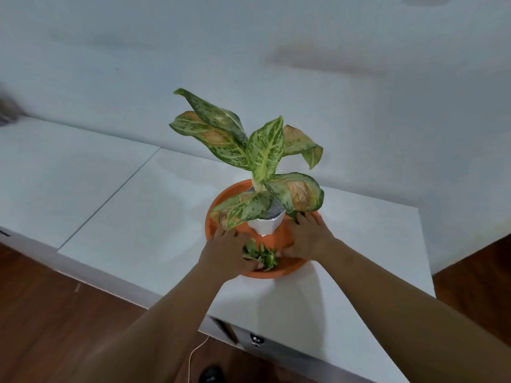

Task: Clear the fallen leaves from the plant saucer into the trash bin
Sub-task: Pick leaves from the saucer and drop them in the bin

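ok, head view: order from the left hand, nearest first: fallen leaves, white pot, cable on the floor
1. fallen leaves, in the saucer, at the left hand's fingertips.
2. white pot, just beyond, saucer centre.
3. cable, down on the wood floor, clearly farthest.

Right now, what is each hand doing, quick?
Left hand: open, cupped against the leaf pile in the saucer.
Right hand: open, resting in the saucer, not clearly holding anything.

The saucer [265, 273] looked like smooth, matt orange plastic. Inside it, the pot [265, 226] was matt white. Beneath the saucer, the tabletop [138, 217] was smooth white; below it, glossy wood floor [55, 299].
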The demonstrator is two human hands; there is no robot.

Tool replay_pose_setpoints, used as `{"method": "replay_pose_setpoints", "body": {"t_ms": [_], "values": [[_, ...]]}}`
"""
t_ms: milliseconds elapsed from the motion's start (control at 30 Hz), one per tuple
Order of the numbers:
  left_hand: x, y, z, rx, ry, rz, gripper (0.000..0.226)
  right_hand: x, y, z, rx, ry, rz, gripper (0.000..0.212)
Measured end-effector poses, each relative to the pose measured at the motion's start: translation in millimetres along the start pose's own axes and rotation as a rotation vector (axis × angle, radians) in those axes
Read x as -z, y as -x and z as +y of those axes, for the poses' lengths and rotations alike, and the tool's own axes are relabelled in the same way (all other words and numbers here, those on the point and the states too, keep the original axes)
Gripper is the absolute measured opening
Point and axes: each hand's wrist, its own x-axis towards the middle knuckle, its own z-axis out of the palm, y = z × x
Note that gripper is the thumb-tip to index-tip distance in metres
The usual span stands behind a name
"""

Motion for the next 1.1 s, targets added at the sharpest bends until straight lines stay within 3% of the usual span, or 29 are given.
{"method": "replay_pose_setpoints", "body": {"t_ms": [200,333,467,533,633,733,867,1100], "values": [[1.4,1.4,5.4,0.044,0.048,-0.001,0.052,-3.0,18.0,-1.5,0.038,0.024,0.021,0.067],[-0.9,0.7,1.0,0.013,0.148,0.010,0.045,-5.0,22.5,-4.7,0.089,-0.145,0.054,0.062],[1.4,2.0,0.0,0.019,0.167,0.034,0.056,-1.0,10.4,4.6,0.078,-0.281,0.142,0.067],[0.7,3.8,3.6,0.044,0.159,0.020,0.069,0.6,3.1,9.1,0.062,-0.305,0.078,0.086],[-4.9,2.9,11.2,0.064,0.065,0.015,0.080,2.7,-7.3,9.4,0.054,-0.212,-0.012,0.110],[-11.3,2.3,16.5,0.064,0.036,0.043,0.073,1.7,-11.3,7.3,0.055,-0.104,-0.042,0.111],[-16.7,1.9,10.2,0.054,0.178,0.087,0.054,-4.4,-4.1,4.6,0.072,-0.155,-0.005,0.093],[-15.8,3.5,-7.4,-0.084,0.305,0.156,0.046,-18.4,15.5,9.5,0.135,-0.218,0.179,0.057]]}}
